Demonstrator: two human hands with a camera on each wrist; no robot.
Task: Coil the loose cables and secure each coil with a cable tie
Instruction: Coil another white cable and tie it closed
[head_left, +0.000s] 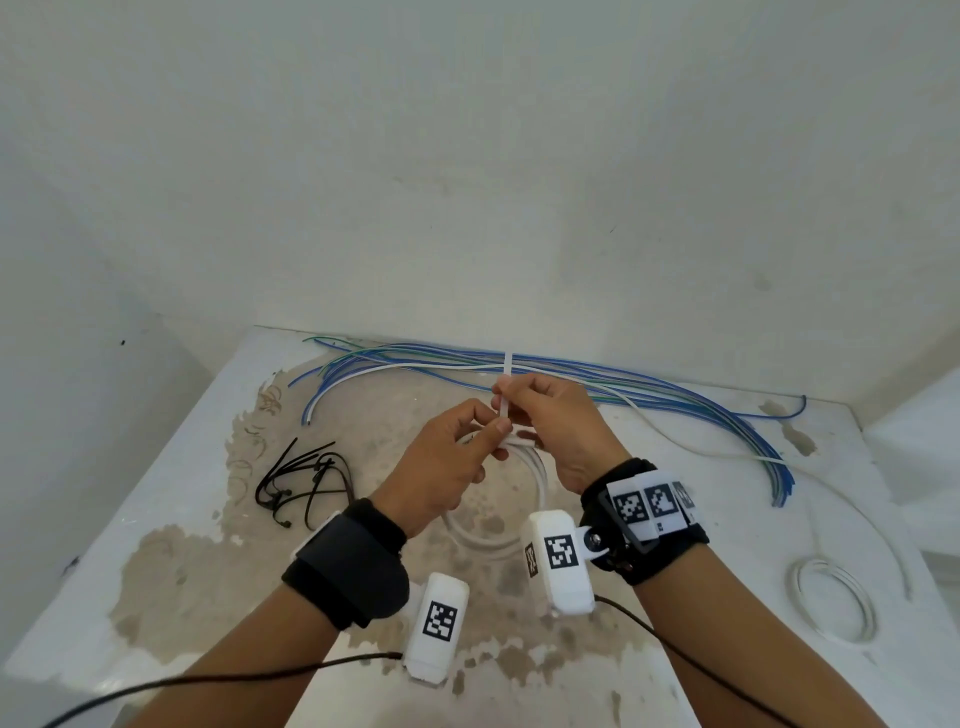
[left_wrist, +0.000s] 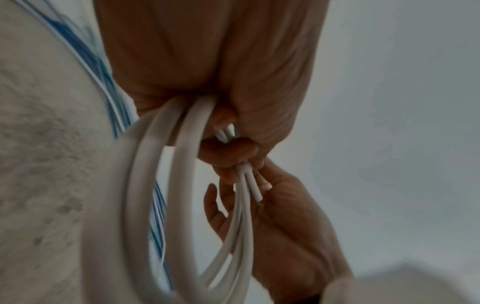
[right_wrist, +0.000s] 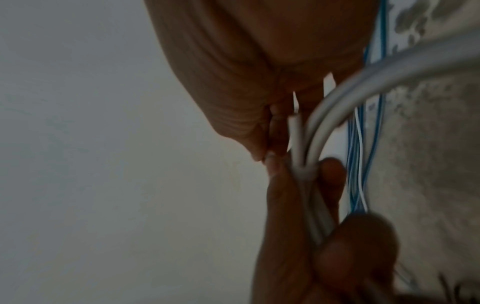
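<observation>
Above the table's middle, both hands work on a white cable coil (head_left: 496, 540). My left hand (head_left: 493, 423) grips the coil's top, where the strands bunch together. A white cable tie (head_left: 507, 366) loops round that bunch, its tail pointing up. My right hand (head_left: 511, 410) pinches the tail just above the loop. In the left wrist view the coil (left_wrist: 145, 185) hangs from my left hand's fingers (left_wrist: 228, 152), with the tie (left_wrist: 244, 167) round the strands. The right wrist view shows the tie (right_wrist: 305, 172) snug round the coil (right_wrist: 337, 107), between both hands.
Loose blue, green and white cables (head_left: 649, 387) lie along the table's back edge and curve down the right side. A bunch of black cable ties (head_left: 306, 478) lies at the left. A second white coil (head_left: 834, 597) rests at the right. The white table (head_left: 171, 467) has worn brown patches.
</observation>
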